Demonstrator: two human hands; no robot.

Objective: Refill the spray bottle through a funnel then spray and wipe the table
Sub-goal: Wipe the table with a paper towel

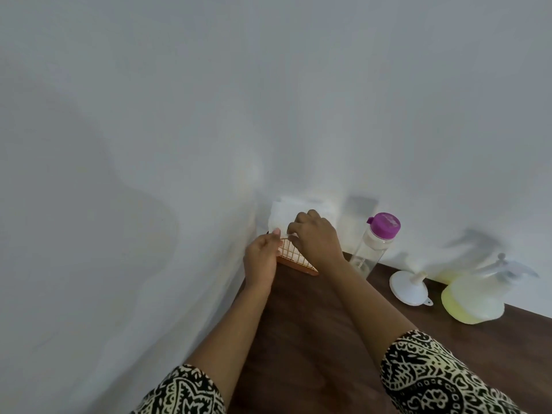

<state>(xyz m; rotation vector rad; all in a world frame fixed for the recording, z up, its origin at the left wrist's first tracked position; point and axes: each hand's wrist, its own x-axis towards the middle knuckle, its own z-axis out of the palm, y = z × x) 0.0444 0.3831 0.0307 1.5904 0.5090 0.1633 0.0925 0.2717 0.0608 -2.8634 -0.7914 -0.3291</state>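
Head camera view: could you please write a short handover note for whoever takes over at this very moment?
The left hand grips the wire napkin holder at the table's far corner.
The right hand seems to pinch the white napkins in it.
The spray bottle stands at the right of the table with yellow liquid inside. The funnel lies beside it, and the purple-capped clear bottle stands by the wall.
Done: the refill, it seems.
Left: pull a napkin, spray, wipe.

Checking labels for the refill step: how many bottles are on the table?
2. Clear purple-capped bottle by the wall, right of the napkin holder; spray bottle of yellow liquid far right, past the funnel. More may sit off-frame.
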